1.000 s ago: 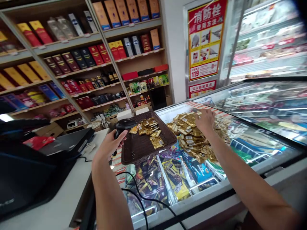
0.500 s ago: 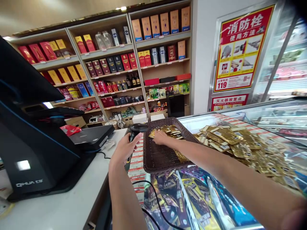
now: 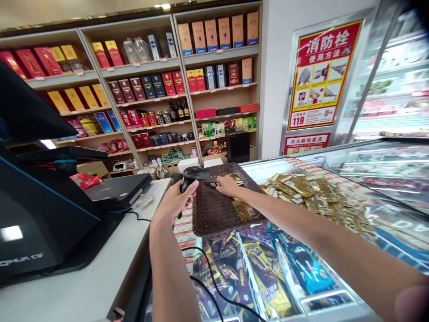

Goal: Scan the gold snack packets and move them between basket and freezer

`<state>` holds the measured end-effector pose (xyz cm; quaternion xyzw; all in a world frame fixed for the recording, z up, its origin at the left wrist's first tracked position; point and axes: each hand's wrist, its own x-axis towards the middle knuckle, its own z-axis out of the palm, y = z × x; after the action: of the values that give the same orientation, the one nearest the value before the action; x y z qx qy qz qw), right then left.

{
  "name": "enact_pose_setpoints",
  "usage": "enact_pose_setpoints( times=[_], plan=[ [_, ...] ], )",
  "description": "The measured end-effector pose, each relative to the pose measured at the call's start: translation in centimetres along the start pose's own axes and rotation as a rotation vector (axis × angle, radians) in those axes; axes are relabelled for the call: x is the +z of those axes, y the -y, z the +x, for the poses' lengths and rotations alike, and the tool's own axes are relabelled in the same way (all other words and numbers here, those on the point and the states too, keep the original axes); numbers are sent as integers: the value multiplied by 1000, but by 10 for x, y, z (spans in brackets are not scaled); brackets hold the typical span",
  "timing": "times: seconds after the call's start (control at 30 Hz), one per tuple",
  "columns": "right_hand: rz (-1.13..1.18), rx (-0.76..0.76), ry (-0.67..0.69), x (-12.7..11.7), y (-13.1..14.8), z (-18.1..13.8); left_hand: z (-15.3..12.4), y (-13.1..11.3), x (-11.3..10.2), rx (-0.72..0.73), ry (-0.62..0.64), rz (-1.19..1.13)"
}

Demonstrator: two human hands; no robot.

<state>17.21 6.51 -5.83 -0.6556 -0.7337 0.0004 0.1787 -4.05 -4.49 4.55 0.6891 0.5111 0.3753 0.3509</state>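
My left hand (image 3: 176, 201) is wrapped round the handle of a black handheld barcode scanner (image 3: 195, 173), its head pointing right over the basket's left rim. Inside the brown woven basket (image 3: 211, 214), my right hand (image 3: 228, 185) has its fingers closed on a small gold packet, mostly hidden by the hand and seen only as a dark edge at the fingertips. More gold packets (image 3: 246, 210) lie in the basket under and behind my right wrist. A large heap of similar gold packets (image 3: 311, 192) spreads over the glass top to the right of the basket.
The basket rests on a glass-topped freezer (image 3: 187, 232) holding bagged ice creams (image 3: 264, 273). A black cable (image 3: 209, 268) runs across the glass. At left stand a counter (image 3: 83, 277) and a dark checkout machine (image 3: 40, 214). Shelves of boxed bottles (image 3: 150, 85) line the back wall.
The view has turned slightly right. My right hand has lifted from the packets at the basket's far left part and fewer packets show there. The scanner remains in my left hand.
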Motion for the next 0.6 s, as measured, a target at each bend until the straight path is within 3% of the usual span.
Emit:
enact_pose_setpoints(
  times=[0.13,0.33,0.47,0.6],
  plan=[
    [227,116,-102,-33,-51,-63,-2,-14,13,49,48,-56],
    [1205,265,-479,-56,-114,-161,-6,-36,55,191,204,-176],
    [1644,319,-579,-61,-132,-191,-12,-56,83,232,331,-113],
    [1871,416,-573,-62,-141,-197,-20,-73,103,226,317,-80]
  ],
)
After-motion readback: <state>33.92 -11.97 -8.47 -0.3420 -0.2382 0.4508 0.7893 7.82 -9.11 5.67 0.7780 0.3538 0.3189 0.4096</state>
